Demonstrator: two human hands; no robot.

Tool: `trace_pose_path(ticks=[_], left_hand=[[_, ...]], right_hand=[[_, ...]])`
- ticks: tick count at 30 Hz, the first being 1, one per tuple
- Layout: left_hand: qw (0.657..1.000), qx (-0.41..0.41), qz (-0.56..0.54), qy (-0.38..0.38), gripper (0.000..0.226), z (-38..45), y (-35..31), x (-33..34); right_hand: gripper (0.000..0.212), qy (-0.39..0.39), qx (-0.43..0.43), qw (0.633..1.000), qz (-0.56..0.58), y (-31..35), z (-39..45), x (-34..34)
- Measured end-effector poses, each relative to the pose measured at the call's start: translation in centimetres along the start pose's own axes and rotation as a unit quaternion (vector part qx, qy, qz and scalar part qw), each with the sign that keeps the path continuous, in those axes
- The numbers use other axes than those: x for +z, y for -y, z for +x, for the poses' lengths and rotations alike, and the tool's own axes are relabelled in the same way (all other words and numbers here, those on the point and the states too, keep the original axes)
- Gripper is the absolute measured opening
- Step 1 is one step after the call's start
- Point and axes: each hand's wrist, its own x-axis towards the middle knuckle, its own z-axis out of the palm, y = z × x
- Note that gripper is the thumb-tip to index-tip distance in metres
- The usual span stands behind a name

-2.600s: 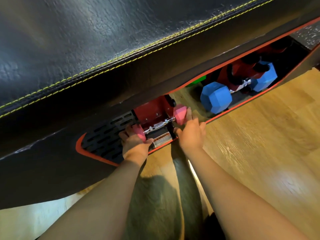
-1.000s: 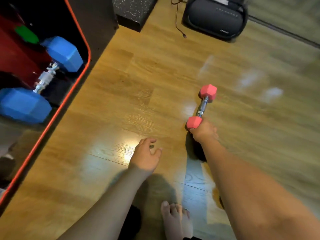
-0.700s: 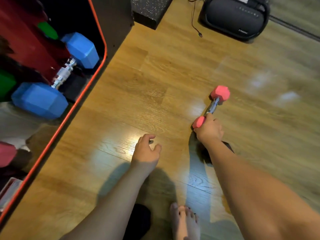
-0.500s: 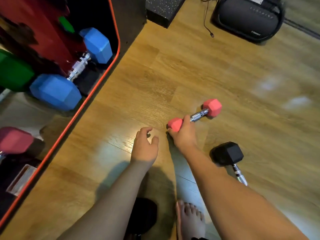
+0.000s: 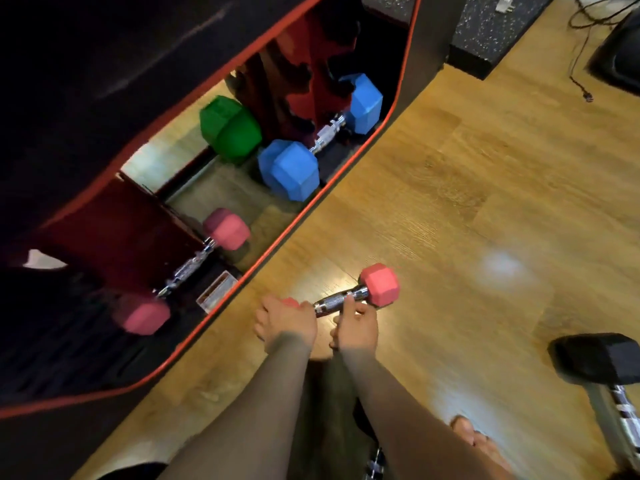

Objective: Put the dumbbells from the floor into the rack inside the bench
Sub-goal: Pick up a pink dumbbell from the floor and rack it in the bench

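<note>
A pink dumbbell (image 5: 379, 285) with a chrome handle is held just above the wooden floor, close to the bench's red-rimmed opening (image 5: 301, 209). My left hand (image 5: 285, 322) wraps its near pink end, which is mostly hidden. My right hand (image 5: 356, 323) grips the handle beside the far end. Inside the bench, on the red rack (image 5: 117, 233), rests another pink dumbbell (image 5: 227, 228). Farther in sit a blue dumbbell (image 5: 289, 169) and a green one (image 5: 230, 128).
A black dumbbell (image 5: 595, 358) lies on the floor at the right. My bare foot (image 5: 481, 441) shows at the bottom right. A speckled black block (image 5: 491, 32) and a dark device with a cable (image 5: 616, 60) sit at the top right.
My right hand dragged the pink dumbbell from the open floor toward the bench. My left hand, open before, now grips its near end. The view swung left to show the rack.
</note>
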Motion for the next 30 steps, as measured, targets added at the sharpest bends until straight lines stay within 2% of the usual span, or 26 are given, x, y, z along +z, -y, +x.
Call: trace_pose_path(ticks=[2,4,6,8,13,15,17,20,24,28,30], left_hand=[[0.999,-0.011,-0.019,0.025,0.068,0.8,1.2,0.3],[0.997,-0.02,-0.048,0.061,0.073,2.2,2.9,1.5],[0.996,-0.02,-0.067,0.063,0.078,4.8,5.3,3.7],[0.992,-0.044,-0.111,0.048,0.081,3.7,4.9,1.8],[0.976,-0.062,-0.181,-0.101,0.068,-2.0,1.9,-6.9],[0.956,-0.01,-0.23,-0.183,0.059,-2.2,1.8,-9.1],[0.927,0.04,-0.291,-0.232,0.054,-2.5,1.7,-11.4],[0.89,0.097,-0.35,-0.276,0.053,-3.5,1.4,-14.6],[0.854,0.109,-0.411,-0.299,0.06,-5.0,0.0,-18.6],[0.819,0.124,-0.443,-0.342,0.059,-4.9,-0.9,-21.4],[0.814,0.114,-0.44,-0.36,0.068,-4.8,-1.0,-22.5]], right_hand=[[0.035,0.034,0.013,0.998,0.052,2.1,0.4,0.2],[0.033,0.031,0.049,0.992,0.115,3.8,0.1,0.1],[0.028,0.032,0.069,0.988,0.137,3.8,-0.2,0.5],[0.028,0.031,0.07,0.986,0.146,3.8,-1.1,1.2],[0.027,0.026,-0.006,0.987,0.156,5.8,-5.5,5.3],[0.024,0.016,-0.039,0.983,0.179,7.7,-8.0,7.2],[0.023,0.017,-0.068,0.974,0.215,9.7,-10.4,8.7],[0.021,0.037,-0.114,0.963,0.243,12.5,-13.4,10.6],[0.027,0.074,-0.168,0.959,0.215,15.5,-17.2,11.8],[0.022,0.16,-0.2,0.938,0.233,17.6,-19.6,12.3],[0.021,0.197,-0.209,0.929,0.233,18.0,-20.3,12.8]])
